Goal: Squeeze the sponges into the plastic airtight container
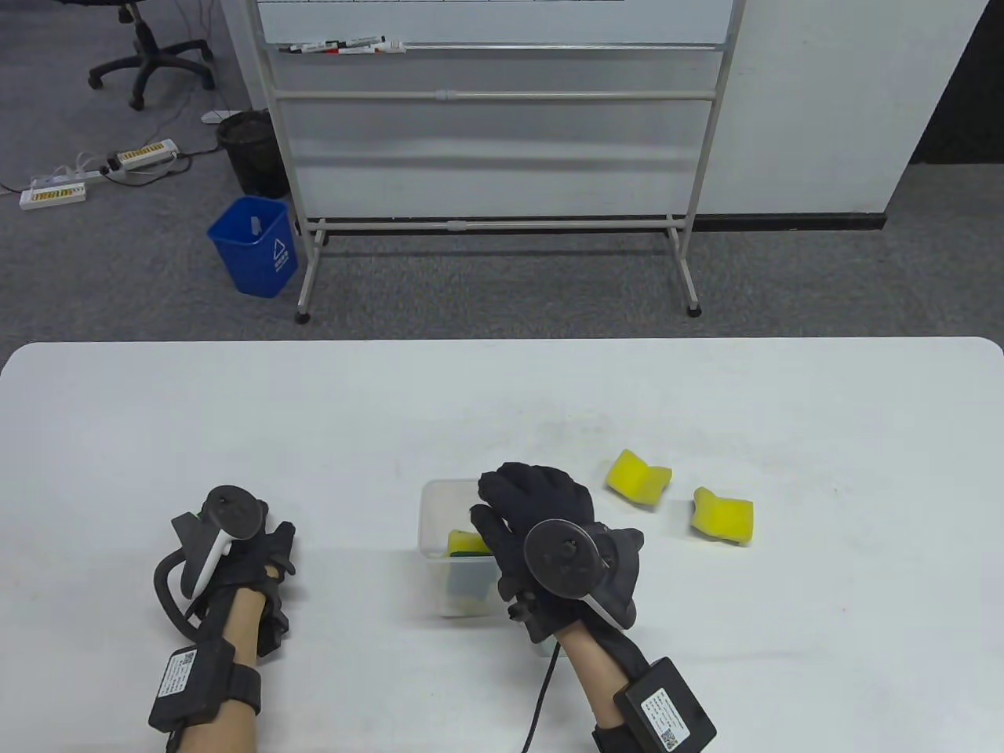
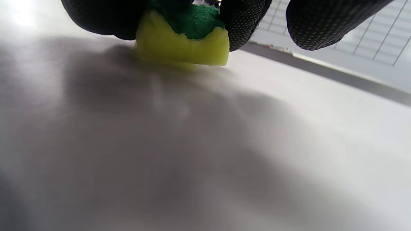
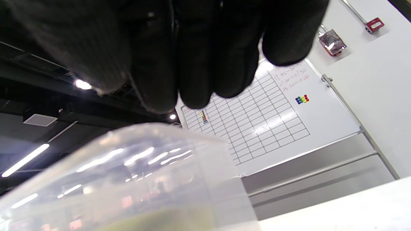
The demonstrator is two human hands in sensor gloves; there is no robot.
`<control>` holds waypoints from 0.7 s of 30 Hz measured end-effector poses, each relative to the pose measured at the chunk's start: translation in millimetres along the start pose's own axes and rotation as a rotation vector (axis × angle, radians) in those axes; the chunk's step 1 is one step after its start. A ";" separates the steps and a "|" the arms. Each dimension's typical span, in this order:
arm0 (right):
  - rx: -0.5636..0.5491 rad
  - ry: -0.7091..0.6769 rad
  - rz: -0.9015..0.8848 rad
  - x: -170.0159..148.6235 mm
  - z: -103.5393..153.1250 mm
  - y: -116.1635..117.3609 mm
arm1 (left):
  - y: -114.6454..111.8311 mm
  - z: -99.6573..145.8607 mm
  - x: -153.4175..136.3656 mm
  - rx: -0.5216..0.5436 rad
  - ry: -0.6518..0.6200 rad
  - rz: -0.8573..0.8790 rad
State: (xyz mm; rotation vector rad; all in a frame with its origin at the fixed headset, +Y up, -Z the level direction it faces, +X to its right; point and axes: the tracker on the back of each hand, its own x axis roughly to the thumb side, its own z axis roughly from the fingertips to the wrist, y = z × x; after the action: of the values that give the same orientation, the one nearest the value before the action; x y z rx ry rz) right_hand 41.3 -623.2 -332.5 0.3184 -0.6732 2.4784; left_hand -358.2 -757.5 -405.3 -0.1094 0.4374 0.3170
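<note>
The packing step is under way. The right hand hovers over the clear plastic container, fingers held close together and pointing down over its open top; whether they press on anything the views do not settle. Below those fingertips, inside the container, a yellow sponge with a dark green face shows beside the glove, with more yellow low against the near wall, so at least one is in (the exact count is hidden by the hand).

Well off to the left, the left hand rests on the table; its wrist view shows the fingers pinching a held sponge, yellow foam bulging out below them and the green scouring side up between them.

Two more loose sponges, one just beyond the right hand's fingertips and another farther to its right, lie apart from the container.

The next move likely calls for pushing the contents flat to make room, then bringing the left hand's compressed sponge across and releasing it only once it is below the rim, since foam springs back.
</note>
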 end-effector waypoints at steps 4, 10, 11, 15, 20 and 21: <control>-0.004 0.007 -0.023 -0.3 -0.6 -2.1 | 18.0 8.3 7.6 0.016 -0.045 0.202; -0.016 0.018 -0.087 0.4 -0.8 -5.5 | 48.3 27.0 35.0 -0.041 -0.275 0.657; -0.016 0.020 -0.095 0.4 -0.9 -5.8 | 52.2 30.4 39.7 -0.051 -0.309 0.710; -0.026 0.033 -0.174 1.0 -0.9 -9.4 | 73.0 52.9 68.0 -0.129 -0.504 0.894; -0.007 0.056 -0.345 4.8 0.1 -9.5 | 91.9 93.0 108.2 -0.221 -0.749 0.954; 0.005 0.060 -0.375 5.6 0.3 -8.7 | 93.2 101.6 116.2 -0.232 -0.784 0.953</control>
State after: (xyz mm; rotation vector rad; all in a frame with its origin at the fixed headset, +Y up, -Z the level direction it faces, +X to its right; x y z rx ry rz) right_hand 41.6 -614.6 -326.8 0.3368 -0.5274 2.1236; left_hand -248.3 -619.8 -367.4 0.0118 -0.3690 1.2926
